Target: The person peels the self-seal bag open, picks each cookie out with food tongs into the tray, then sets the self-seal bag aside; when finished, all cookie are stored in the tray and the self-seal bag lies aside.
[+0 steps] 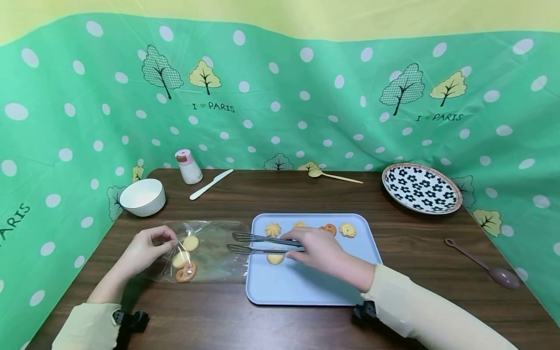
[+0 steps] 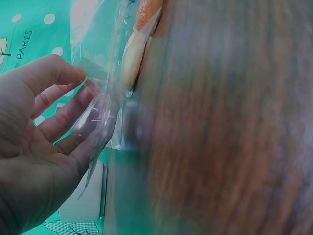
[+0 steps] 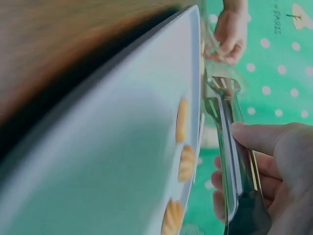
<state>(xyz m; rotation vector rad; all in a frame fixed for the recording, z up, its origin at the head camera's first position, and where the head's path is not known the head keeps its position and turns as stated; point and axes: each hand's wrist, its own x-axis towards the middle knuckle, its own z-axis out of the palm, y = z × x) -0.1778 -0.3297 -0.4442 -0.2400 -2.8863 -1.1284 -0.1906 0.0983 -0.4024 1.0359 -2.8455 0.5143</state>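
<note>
My left hand (image 1: 148, 249) pinches the edge of a clear plastic bag (image 1: 223, 257) between thumb and fingers. Inside the bag lie two pale round cookies (image 1: 190, 243) and a brown pretzel-shaped cookie (image 1: 186, 272). My right hand (image 1: 321, 250) grips metal tongs (image 3: 230, 142), whose tips point left and overlap the bag's right end in the head view. Nothing shows between the tong tips. Under that hand is a light blue tray (image 1: 315, 287) with several cookies, among them a flower-shaped cookie (image 1: 347, 230) and a round cookie (image 1: 275, 258); the hand partly hides some.
Behind the bag stand a white bowl (image 1: 143, 198), a pink-capped shaker (image 1: 189, 167) and a white knife (image 1: 212, 184). A pale yellow spoon (image 1: 334, 175) lies at the back edge. To the right are a flower-patterned plate (image 1: 422, 189) and a brown spoon (image 1: 503, 277).
</note>
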